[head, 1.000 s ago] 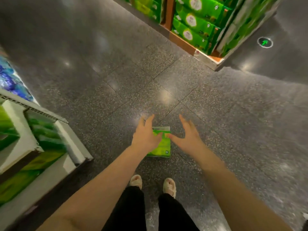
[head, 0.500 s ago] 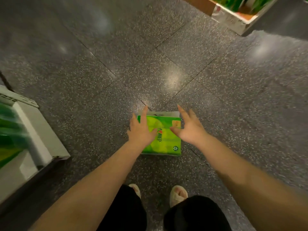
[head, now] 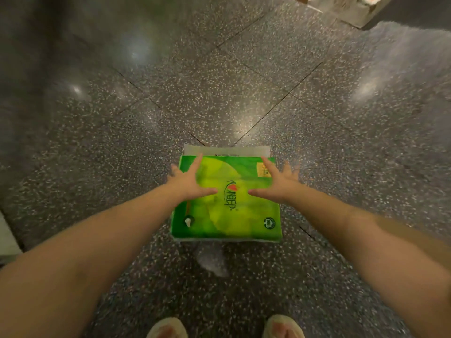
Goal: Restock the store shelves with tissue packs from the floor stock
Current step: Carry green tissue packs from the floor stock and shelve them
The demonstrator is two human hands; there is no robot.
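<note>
1. The green tissue pack lies flat on the floor, just below the centre of the frame and just ahead of our slippers at the bottom edge.
2. Our left hand and right hand are both spread open over the pack's far half, fingers straight, thumbs pointing at each other across the printed logo. Neither grips anything yet; motion blur hides whether the palms touch the wrapper.
3. We judge the pack light for its bulk and soft: a broad, flattish rectangular bundle in glossy plastic film, likely to dent under pressure and slide against dry skin.
4. The safest hold, in our view, is one hand on each short side, at the left and right edges, squeezing inward so the film does not slip. The white flap at the far edge looks too thin to lift by.
5. The floor is dark speckled stone tile, polished, with lamp glare. A pale shelf base shows in the upper right corner.
</note>
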